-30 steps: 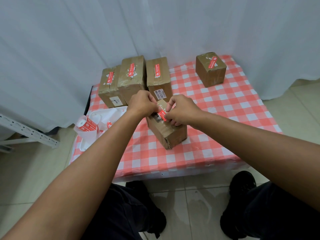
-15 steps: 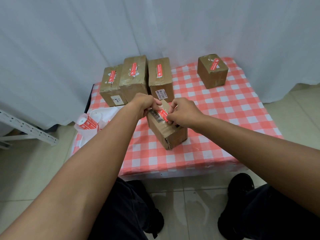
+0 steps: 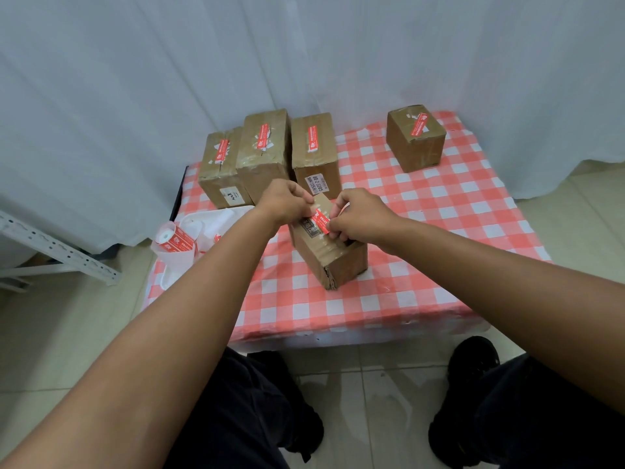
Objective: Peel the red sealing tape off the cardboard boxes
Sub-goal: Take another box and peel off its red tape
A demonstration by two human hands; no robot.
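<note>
The red tape strip (image 3: 321, 219) lies across the top of the nearest cardboard box (image 3: 333, 257), which sits tilted near the middle of the checkered surface (image 3: 439, 214), one corner turned toward me. My left hand (image 3: 285, 203) comes in from about eight o'clock with its fingers curled and pinches at the far end of the strip by the box's top edge; my right hand (image 3: 360, 218) comes in from four o'clock, fingers curled, pinching the strip's near end while its lower fingers rest on the box top. I cannot tell how much of the strip is lifted off the cardboard. Behind this box, at twelve o'clock, three taller boxes stand side by side and touching: the left box (image 3: 220, 170), the middle box (image 3: 263, 154) and the right box (image 3: 314, 150), each with a red strip on top. A smaller box (image 3: 416, 138) stands well apart at two o'clock, near the far corner of the surface, also bearing a red strip. At nine o'clock, on the surface's left edge, a roll of red tape (image 3: 174, 238) lies on a white bag (image 3: 209, 225). A white curtain (image 3: 236, 62) hangs behind everything, and a white metal rail (image 3: 57, 247) shows at far left above the tiled floor (image 3: 67, 333).
</note>
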